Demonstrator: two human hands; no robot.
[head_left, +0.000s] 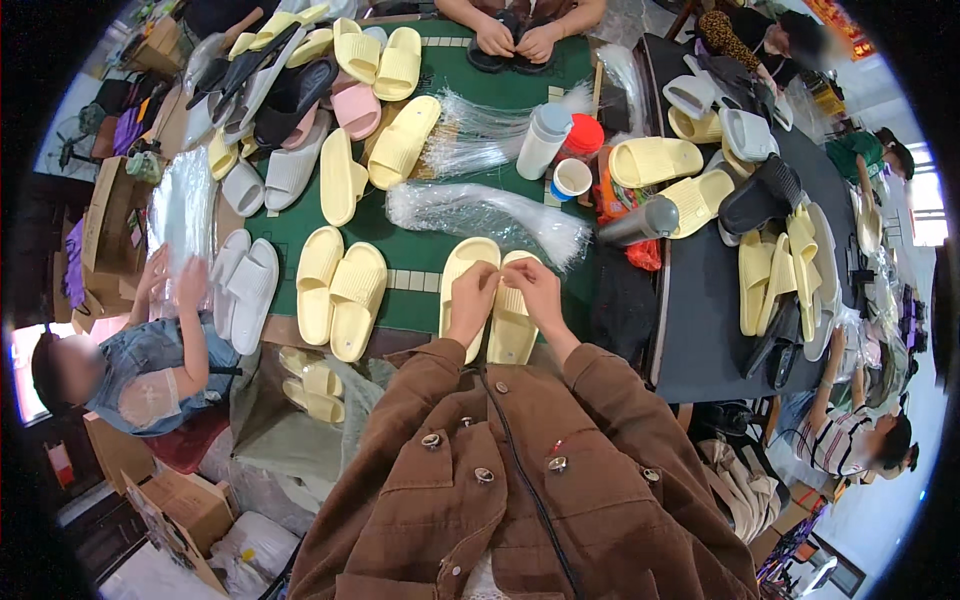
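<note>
A pair of pale yellow slide slippers lies side by side at the near edge of the green table, the left slipper and the right slipper both partly covered by my hands. My left hand rests over the left one, fingertips pinched near its inner edge. Over the other, my right hand is pinched the same way, and the fingertips of both hands almost meet between the slippers. Whatever they pinch is too small to make out. Just beyond lies a bundle of thin clear plastic strands.
Another yellow pair and a white pair sit to my left. Beyond stand a grey-white bottle, a paper cup and a red-lidded jar. A black table with slippers is at right. Co-workers sit around.
</note>
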